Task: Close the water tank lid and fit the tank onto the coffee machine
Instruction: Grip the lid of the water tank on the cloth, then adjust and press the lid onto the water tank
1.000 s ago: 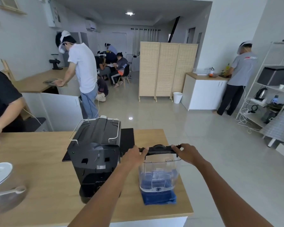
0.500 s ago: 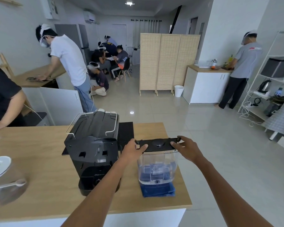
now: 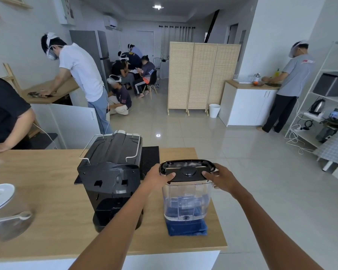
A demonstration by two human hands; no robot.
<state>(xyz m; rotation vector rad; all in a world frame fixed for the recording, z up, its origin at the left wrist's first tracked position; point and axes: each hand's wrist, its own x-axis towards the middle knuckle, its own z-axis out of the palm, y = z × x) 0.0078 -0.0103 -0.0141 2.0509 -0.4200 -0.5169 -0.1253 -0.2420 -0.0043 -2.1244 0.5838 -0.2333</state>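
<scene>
A clear plastic water tank (image 3: 186, 201) stands on a folded blue cloth (image 3: 186, 228) on the wooden counter (image 3: 53, 193), to the right of the black coffee machine (image 3: 111, 178). Its black lid (image 3: 187, 170) lies flat across the tank's top. My left hand (image 3: 157, 177) grips the lid's left end, thumb on top. My right hand (image 3: 220, 177) holds the lid's right end the same way. The machine's back faces me, tank and machine apart.
A black mat (image 3: 149, 158) lies behind the machine. A glass jar with a white lid and spoon (image 3: 5, 211) sits at the counter's left. Another person's arm (image 3: 6, 129) rests on the far left edge. The counter ends just right of the tank.
The lid has come down from a tilted, raised position to lie flat on the tank. Both hands stayed on its ends and lowered with it.
</scene>
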